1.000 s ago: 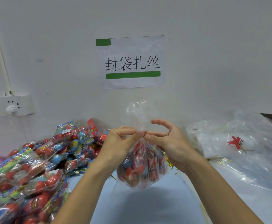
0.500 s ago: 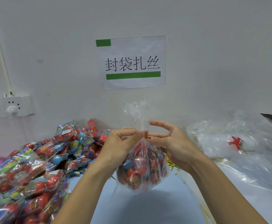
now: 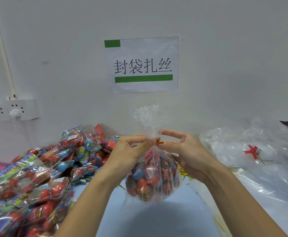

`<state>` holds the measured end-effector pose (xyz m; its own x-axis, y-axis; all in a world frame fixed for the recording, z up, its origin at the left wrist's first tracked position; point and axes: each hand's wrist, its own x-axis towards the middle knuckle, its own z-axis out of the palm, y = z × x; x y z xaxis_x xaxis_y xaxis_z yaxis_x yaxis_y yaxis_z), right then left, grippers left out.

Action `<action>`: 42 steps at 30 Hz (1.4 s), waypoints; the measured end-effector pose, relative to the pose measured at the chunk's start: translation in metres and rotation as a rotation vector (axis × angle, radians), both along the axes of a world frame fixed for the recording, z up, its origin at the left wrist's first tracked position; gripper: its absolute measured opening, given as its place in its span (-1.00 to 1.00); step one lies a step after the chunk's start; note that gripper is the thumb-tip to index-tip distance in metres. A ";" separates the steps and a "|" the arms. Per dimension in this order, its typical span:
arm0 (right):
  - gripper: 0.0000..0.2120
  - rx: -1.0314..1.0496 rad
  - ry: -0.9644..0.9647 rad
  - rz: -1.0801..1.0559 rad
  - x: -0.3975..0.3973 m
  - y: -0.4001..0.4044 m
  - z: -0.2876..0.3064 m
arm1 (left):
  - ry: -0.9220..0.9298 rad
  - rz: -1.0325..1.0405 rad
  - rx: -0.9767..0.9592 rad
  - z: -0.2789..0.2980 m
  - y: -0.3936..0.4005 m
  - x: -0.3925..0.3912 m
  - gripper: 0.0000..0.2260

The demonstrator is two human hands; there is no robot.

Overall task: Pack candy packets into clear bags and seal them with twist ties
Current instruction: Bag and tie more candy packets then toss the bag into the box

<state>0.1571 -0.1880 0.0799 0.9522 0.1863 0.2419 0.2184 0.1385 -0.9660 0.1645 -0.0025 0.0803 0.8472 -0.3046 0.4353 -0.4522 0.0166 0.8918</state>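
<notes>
Candy packets (image 3: 28,182) lie heaped at the left on the table (image 3: 157,219). Clear bags (image 3: 259,159) sit piled at the right. Between them, held above the table, a filled bag (image 3: 152,177) hangs upright, neck up. Left hand (image 3: 128,151) and right hand (image 3: 186,151) pinch that neck together. A gold tie (image 3: 159,143) lies crosswise there, seemingly wrapped round it.

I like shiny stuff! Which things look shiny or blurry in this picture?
Head view: glare streaks the empty clear bags at right and the candy packet pile; that pile smears into blur toward the lower left corner; the held bag and gold twist tie look sharp.
</notes>
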 end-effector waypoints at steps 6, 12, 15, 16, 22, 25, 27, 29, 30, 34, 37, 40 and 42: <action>-0.53 0.082 0.009 0.039 -0.001 0.000 0.000 | 0.015 -0.031 0.012 0.002 0.001 -0.003 -0.77; -0.39 0.059 -0.020 0.021 -0.002 0.003 -0.001 | 0.021 -0.035 0.024 0.002 0.001 -0.002 -0.72; -0.38 0.052 -0.027 0.027 -0.004 0.004 0.000 | 0.065 -0.084 -0.031 0.002 0.001 -0.003 -0.69; -0.40 0.053 -0.030 0.037 -0.004 0.004 0.000 | 0.094 -0.104 -0.060 0.002 0.000 -0.004 -0.67; -0.44 0.005 -0.055 0.072 -0.004 0.001 0.001 | 0.272 -0.208 -0.206 0.002 -0.001 -0.005 -0.72; -0.42 -0.045 -0.069 0.074 -0.005 0.000 0.002 | 0.332 -0.217 -0.176 0.003 -0.001 -0.006 -0.68; -0.47 -0.108 -0.089 0.034 -0.006 -0.002 0.003 | 0.373 -0.200 -0.169 0.004 -0.003 -0.006 -0.69; -0.57 -0.202 -0.114 -0.004 -0.008 -0.003 0.005 | 0.415 -0.182 -0.169 0.004 -0.006 -0.006 -0.72; -0.60 -0.235 -0.117 -0.014 -0.009 -0.003 0.006 | 0.437 -0.182 -0.166 0.004 -0.008 -0.007 -0.72; -0.61 -0.294 -0.128 -0.030 -0.014 -0.003 0.009 | 0.494 -0.200 -0.159 0.005 -0.011 -0.007 -0.71; -0.63 -0.294 -0.142 -0.050 -0.014 0.000 0.010 | 0.474 -0.194 -0.148 0.005 -0.012 -0.007 -0.70; -0.68 -0.280 -0.145 -0.075 -0.015 0.001 0.011 | 0.442 -0.164 -0.140 0.004 -0.014 -0.007 -0.68; -0.70 -0.270 -0.134 -0.102 -0.016 0.002 0.011 | 0.416 -0.131 -0.127 0.005 -0.013 -0.006 -0.67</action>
